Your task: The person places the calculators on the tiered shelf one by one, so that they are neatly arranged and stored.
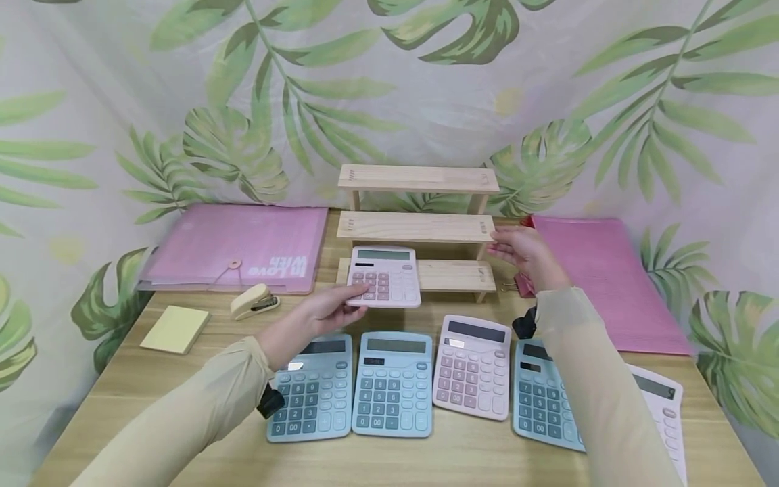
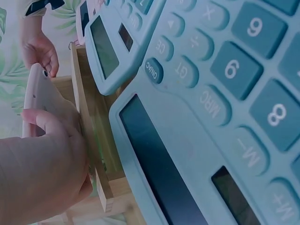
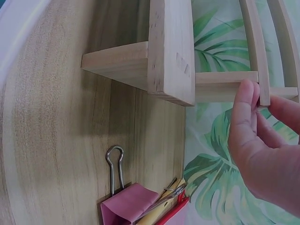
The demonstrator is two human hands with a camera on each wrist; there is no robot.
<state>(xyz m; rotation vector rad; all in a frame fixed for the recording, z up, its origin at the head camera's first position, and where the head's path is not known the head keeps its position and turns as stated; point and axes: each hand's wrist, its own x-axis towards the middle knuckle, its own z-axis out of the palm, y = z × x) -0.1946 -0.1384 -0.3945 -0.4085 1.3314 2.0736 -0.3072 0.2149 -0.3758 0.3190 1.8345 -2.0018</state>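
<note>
My left hand (image 1: 331,308) grips a pale pink calculator (image 1: 398,277) by its lower left corner, thumb over the keys. The calculator overlaps the lowest step of a three-tier wooden shelf (image 1: 420,226) in the head view, its screen toward the back. In the left wrist view its edge (image 2: 32,93) shows above the fingers, close to the shelf's board. My right hand (image 1: 526,250) pinches the right end of the middle board; in the right wrist view the thumb and fingers lie on both sides of that board (image 3: 263,89).
Blue calculators (image 1: 392,385) and pink ones (image 1: 471,368) lie in a row along the front. A pink document folder (image 1: 243,243), a cream stapler (image 1: 252,301) and yellow sticky notes (image 1: 175,329) lie left. At right are a pink folder (image 1: 615,291) and a pink binder clip (image 3: 129,204).
</note>
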